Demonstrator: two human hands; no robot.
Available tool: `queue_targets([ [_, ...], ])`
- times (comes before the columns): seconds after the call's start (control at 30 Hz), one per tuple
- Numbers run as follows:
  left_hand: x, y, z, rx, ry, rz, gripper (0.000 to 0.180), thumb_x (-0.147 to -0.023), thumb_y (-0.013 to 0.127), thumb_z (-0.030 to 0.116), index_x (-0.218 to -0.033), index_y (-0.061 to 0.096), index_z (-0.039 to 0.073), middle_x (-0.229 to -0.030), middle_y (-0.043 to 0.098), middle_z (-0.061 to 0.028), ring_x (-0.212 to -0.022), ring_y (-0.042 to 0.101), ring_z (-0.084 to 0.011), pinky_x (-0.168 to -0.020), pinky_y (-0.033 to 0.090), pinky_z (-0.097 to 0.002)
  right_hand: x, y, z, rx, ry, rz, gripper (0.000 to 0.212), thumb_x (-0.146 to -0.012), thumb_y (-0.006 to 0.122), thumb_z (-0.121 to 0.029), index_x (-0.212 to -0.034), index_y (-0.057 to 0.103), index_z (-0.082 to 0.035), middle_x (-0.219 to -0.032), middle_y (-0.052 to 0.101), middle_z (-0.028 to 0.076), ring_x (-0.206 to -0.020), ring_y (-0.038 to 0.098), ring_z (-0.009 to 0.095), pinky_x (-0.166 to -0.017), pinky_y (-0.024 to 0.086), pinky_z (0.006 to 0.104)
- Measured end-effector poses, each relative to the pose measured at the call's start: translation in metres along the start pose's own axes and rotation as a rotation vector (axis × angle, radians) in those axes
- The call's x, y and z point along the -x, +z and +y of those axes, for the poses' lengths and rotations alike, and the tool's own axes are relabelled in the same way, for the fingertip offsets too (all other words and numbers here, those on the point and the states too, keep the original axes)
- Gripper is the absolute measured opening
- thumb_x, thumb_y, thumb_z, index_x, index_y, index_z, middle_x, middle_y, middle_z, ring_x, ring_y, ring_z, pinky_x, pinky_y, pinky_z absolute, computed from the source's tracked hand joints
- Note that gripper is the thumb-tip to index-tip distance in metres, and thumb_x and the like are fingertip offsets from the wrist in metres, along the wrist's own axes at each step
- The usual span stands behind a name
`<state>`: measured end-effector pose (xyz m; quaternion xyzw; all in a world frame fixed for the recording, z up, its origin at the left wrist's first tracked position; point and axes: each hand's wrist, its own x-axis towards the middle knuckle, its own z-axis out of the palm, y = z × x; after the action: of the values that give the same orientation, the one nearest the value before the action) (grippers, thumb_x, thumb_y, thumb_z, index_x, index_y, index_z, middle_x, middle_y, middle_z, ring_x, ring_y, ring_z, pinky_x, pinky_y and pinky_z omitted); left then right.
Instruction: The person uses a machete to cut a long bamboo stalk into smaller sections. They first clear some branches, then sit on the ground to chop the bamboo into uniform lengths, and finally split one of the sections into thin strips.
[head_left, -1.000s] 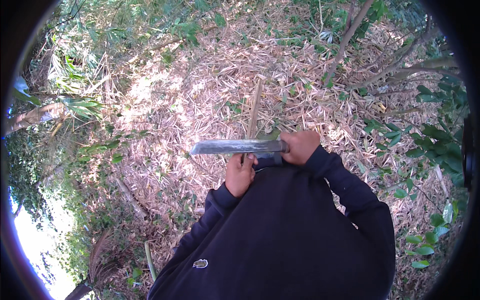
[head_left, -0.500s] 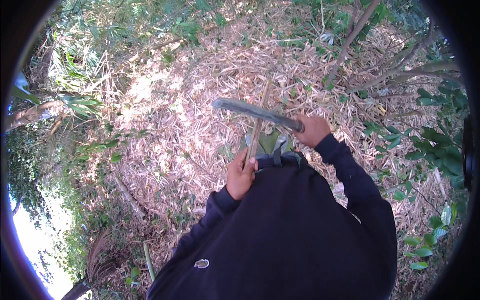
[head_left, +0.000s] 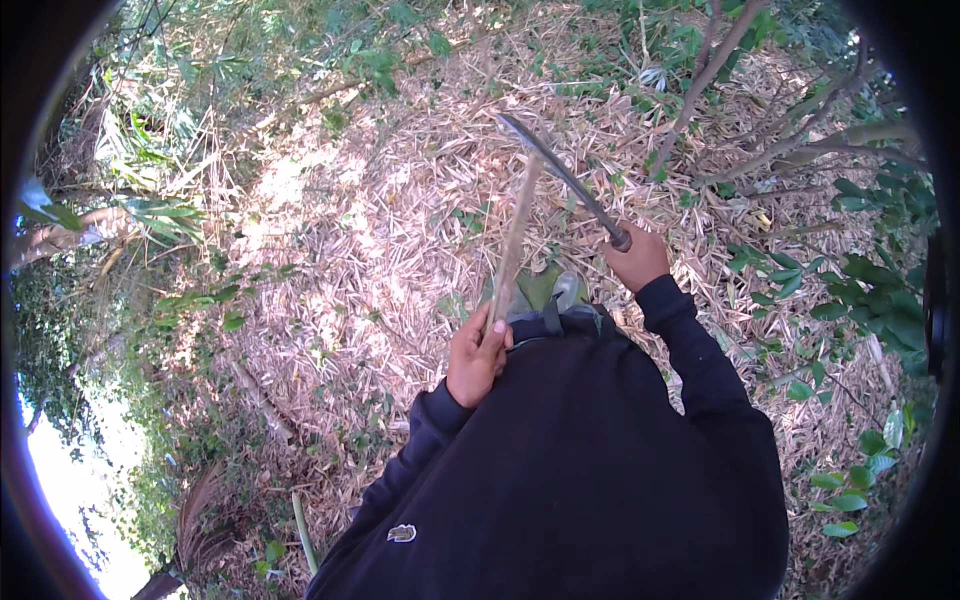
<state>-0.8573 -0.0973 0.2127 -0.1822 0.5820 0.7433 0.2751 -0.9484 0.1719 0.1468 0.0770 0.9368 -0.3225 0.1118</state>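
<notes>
My right hand (head_left: 637, 258) grips the handle of a long grey machete (head_left: 560, 175), whose blade points up and to the left, away from me. My left hand (head_left: 476, 352) holds the near end of a thin dry stick (head_left: 514, 240) that stands almost upright in front of me. The blade's tip crosses just above the top of the stick. Both arms are in dark sleeves, and my dark top fills the lower middle of the view.
Dry leaf litter (head_left: 380, 250) covers the ground. Thin bare stems (head_left: 710, 70) rise at the upper right, with green bushes (head_left: 880, 300) along the right. Leafy plants (head_left: 150, 215) stand at the left. My green boots (head_left: 545, 290) show just beyond my hands.
The machete lay level across my front a second ago. My right hand has swung it up and out to the right, blade now raised. My left hand has kept hold of the stick.
</notes>
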Motion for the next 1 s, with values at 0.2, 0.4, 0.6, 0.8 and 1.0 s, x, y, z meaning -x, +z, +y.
queue_targets([
  [0.2, -0.013, 0.001, 0.003, 0.173, -0.048, 0.025, 0.032, -0.101, 0.033, 0.028, -0.122, 0.044, 0.005, -0.076, 0.045, -0.0002, -0.044, 0.034, -0.0038, -0.038, 0.028, -0.0188, 0.022, 0.015, -0.007, -0.141, 0.004, 0.011, 0.027, -0.070, 0.068, -0.028, -0.083, 0.062, -0.006, -0.066, 0.063, 0.014, -0.066, 0.063, 0.033, -0.062, 0.049, 0.0419],
  [0.4, -0.026, 0.003, -0.005, 0.042, -0.041, -0.005, 0.036, -0.101, 0.033, 0.037, -0.082, 0.042, 0.008, -0.057, 0.037, 0.0013, -0.039, 0.030, -0.0052, -0.036, 0.025, -0.0202, 0.037, 0.017, -0.029, 0.199, -0.480, -0.155, 0.023, -0.066, 0.069, -0.033, -0.073, 0.056, -0.014, -0.059, 0.059, 0.009, -0.058, 0.061, 0.032, -0.053, 0.045, 0.0430],
  [0.6, -0.014, -0.019, -0.014, 0.326, -0.082, 0.099, 0.029, -0.097, 0.041, 0.035, -0.085, 0.043, 0.009, -0.061, 0.041, 0.0011, -0.042, 0.034, -0.0064, -0.037, 0.028, -0.0217, 0.034, 0.049, -0.048, 0.159, -0.536, -0.145, 0.020, -0.066, 0.069, -0.025, -0.078, 0.059, -0.014, -0.061, 0.059, 0.011, -0.059, 0.061, 0.032, -0.053, 0.046, 0.0425],
  [0.8, -0.014, -0.007, -0.041, 0.195, 0.068, 0.108, 0.019, -0.093, 0.050, 0.021, -0.106, 0.050, 0.007, -0.066, 0.046, 0.0019, -0.045, 0.041, -0.0078, -0.037, 0.033, -0.0227, 0.012, 0.043, -0.025, 0.148, -0.545, -0.185, 0.020, -0.065, 0.070, -0.014, -0.077, 0.057, -0.005, -0.063, 0.056, 0.017, -0.060, 0.058, 0.038, -0.057, 0.046, 0.0443],
  [1.0, 0.005, -0.009, -0.048, 0.407, 0.020, 0.222, 0.031, -0.101, 0.031, 0.034, -0.098, 0.049, 0.009, -0.061, 0.038, 0.0038, -0.038, 0.029, -0.0052, -0.032, 0.027, -0.0212, -0.011, 0.046, -0.049, 0.311, -0.593, -0.204, 0.017, -0.069, 0.064, -0.016, -0.075, 0.056, -0.002, -0.064, 0.057, 0.021, -0.064, 0.058, 0.040, -0.060, 0.046, 0.0441],
])
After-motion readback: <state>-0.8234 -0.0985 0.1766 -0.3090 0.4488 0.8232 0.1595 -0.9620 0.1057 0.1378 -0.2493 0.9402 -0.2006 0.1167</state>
